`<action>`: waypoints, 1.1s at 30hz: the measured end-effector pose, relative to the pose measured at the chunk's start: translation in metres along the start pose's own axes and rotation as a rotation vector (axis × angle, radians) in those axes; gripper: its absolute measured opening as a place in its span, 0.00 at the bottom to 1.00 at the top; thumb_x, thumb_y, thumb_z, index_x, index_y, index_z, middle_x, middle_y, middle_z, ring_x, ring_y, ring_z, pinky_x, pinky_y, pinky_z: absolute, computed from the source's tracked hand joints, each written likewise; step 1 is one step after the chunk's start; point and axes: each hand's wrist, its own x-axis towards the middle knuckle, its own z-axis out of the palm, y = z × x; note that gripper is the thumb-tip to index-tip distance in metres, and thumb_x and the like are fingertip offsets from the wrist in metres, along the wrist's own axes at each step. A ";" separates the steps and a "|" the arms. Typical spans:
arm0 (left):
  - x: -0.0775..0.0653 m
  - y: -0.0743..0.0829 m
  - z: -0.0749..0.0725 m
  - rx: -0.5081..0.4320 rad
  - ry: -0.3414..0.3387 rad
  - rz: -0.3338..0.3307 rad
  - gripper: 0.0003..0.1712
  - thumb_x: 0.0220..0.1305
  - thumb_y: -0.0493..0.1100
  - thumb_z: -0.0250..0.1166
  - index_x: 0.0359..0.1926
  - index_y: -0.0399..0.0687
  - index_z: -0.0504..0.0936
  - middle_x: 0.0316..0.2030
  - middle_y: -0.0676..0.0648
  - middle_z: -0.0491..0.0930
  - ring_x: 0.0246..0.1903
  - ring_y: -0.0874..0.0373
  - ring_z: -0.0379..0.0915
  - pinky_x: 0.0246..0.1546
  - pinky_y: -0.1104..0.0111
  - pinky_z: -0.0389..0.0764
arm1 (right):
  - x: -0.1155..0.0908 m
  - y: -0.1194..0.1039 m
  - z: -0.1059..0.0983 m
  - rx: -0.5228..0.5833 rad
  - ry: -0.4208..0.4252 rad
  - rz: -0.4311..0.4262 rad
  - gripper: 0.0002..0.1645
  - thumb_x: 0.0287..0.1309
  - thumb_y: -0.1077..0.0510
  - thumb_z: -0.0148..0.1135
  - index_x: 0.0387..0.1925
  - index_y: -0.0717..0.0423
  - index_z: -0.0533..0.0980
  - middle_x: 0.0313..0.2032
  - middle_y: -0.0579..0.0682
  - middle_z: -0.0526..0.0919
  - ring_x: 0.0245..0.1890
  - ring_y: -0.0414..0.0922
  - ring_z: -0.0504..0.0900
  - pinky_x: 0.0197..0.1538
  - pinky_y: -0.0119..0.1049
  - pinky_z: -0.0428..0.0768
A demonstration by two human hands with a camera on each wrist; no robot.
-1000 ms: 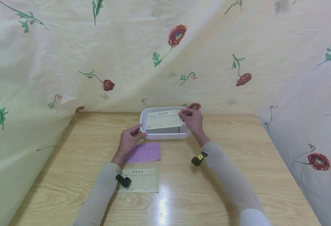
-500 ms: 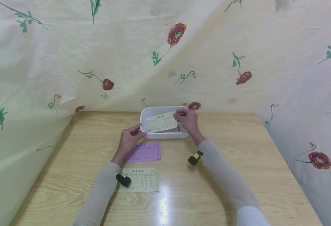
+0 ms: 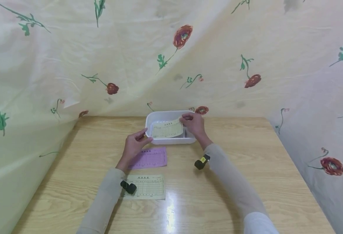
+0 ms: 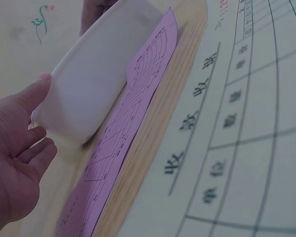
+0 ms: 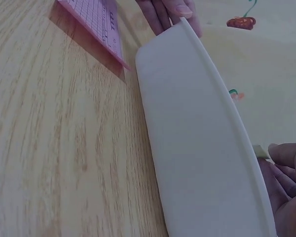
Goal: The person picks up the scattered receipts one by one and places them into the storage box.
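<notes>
A white plastic container (image 3: 172,141) stands near the back of the table. My left hand (image 3: 132,145) holds its left front corner, thumb on the rim in the left wrist view. Inside the container, a pale yellow receipt slip (image 3: 166,130) lies slightly tilted. My right hand (image 3: 195,126) pinches the slip's upper right corner, and just a bit of that paper (image 5: 260,151) shows in the right wrist view. Under the slip, the container's contents are mostly hidden. A purple receipt slip (image 3: 152,158) lies on the table in front of the container, partly behind the left hand.
Closer to me on the wooden table (image 3: 218,208) lies another pale receipt slip (image 3: 148,187), partly covered by the left wrist's camera. A flowered cloth (image 3: 136,58) hangs behind the table and along both sides.
My right hand has moved a little left, and the pale slip has lowered into the container and tilted. My left hand has stayed on the container's corner.
</notes>
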 end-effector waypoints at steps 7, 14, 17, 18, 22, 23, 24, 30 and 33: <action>0.000 0.000 0.001 -0.003 0.000 -0.001 0.41 0.54 0.55 0.79 0.66 0.45 0.77 0.66 0.40 0.76 0.62 0.49 0.78 0.54 0.75 0.84 | 0.001 0.000 -0.012 0.041 -0.069 -0.035 0.16 0.63 0.58 0.71 0.50 0.62 0.84 0.44 0.58 0.89 0.40 0.51 0.90 0.43 0.33 0.90; 0.000 0.000 0.001 -0.013 -0.006 -0.004 0.40 0.55 0.53 0.79 0.66 0.45 0.77 0.66 0.39 0.76 0.62 0.48 0.78 0.54 0.74 0.84 | -0.006 -0.006 -0.030 -0.002 -0.108 -0.147 0.17 0.64 0.52 0.71 0.50 0.58 0.85 0.43 0.54 0.90 0.37 0.47 0.90 0.41 0.34 0.89; 0.001 0.000 0.001 -0.009 -0.006 -0.004 0.40 0.55 0.53 0.79 0.66 0.44 0.77 0.66 0.39 0.76 0.62 0.48 0.78 0.54 0.74 0.83 | -0.014 -0.011 -0.036 -0.023 -0.115 -0.186 0.17 0.63 0.51 0.72 0.48 0.57 0.86 0.41 0.53 0.91 0.35 0.45 0.90 0.38 0.31 0.87; 0.000 0.000 0.001 -0.008 -0.007 -0.007 0.40 0.55 0.53 0.79 0.66 0.44 0.77 0.66 0.39 0.76 0.62 0.48 0.77 0.54 0.74 0.83 | -0.018 -0.012 -0.037 -0.030 -0.120 -0.197 0.17 0.63 0.50 0.72 0.48 0.57 0.86 0.40 0.53 0.91 0.34 0.45 0.89 0.37 0.31 0.87; 0.001 0.002 0.001 0.006 -0.001 -0.017 0.40 0.56 0.52 0.79 0.66 0.43 0.77 0.66 0.39 0.76 0.62 0.49 0.77 0.54 0.75 0.83 | -0.032 -0.014 -0.040 -0.053 -0.154 -0.213 0.18 0.64 0.48 0.71 0.47 0.55 0.86 0.39 0.51 0.91 0.34 0.44 0.89 0.37 0.33 0.87; 0.001 0.003 0.001 0.012 0.001 -0.017 0.39 0.56 0.52 0.79 0.66 0.43 0.77 0.66 0.39 0.75 0.63 0.49 0.77 0.54 0.76 0.83 | -0.036 -0.015 -0.040 -0.053 -0.159 -0.216 0.18 0.64 0.47 0.71 0.47 0.55 0.87 0.39 0.51 0.91 0.35 0.44 0.88 0.37 0.33 0.87; 0.001 0.003 0.001 0.016 0.005 -0.014 0.39 0.57 0.51 0.79 0.66 0.43 0.77 0.66 0.39 0.76 0.62 0.49 0.77 0.54 0.76 0.83 | -0.039 -0.015 -0.040 -0.051 -0.163 -0.220 0.18 0.64 0.47 0.71 0.47 0.55 0.87 0.38 0.51 0.91 0.34 0.45 0.88 0.36 0.33 0.86; 0.001 0.005 0.001 0.020 0.011 -0.007 0.38 0.57 0.50 0.78 0.66 0.44 0.77 0.66 0.39 0.76 0.62 0.48 0.77 0.55 0.75 0.83 | -0.057 -0.010 -0.035 0.013 -0.167 -0.239 0.17 0.62 0.49 0.73 0.45 0.57 0.87 0.35 0.53 0.91 0.32 0.43 0.88 0.30 0.28 0.83; 0.001 0.004 0.002 0.007 0.004 -0.015 0.38 0.57 0.49 0.78 0.66 0.43 0.77 0.66 0.39 0.75 0.63 0.48 0.77 0.54 0.75 0.83 | -0.066 -0.005 -0.030 0.053 -0.173 -0.234 0.15 0.61 0.52 0.74 0.43 0.58 0.87 0.36 0.53 0.91 0.31 0.42 0.88 0.30 0.27 0.85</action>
